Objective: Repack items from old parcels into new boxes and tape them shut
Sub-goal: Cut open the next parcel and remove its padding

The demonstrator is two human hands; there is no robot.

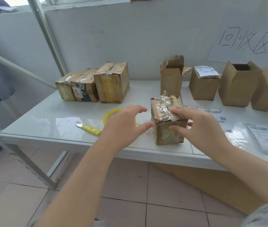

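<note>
both grips unclenched: left grip (123,122) spread empty beside taped box (169,135), right grip (200,126) flat-fingered on its top.

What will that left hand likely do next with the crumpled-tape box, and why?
Probably close in on the left side of the taped box. The left hand hovers open close beside it, while the right hand rests on its top and front, so both could steady it.
</note>
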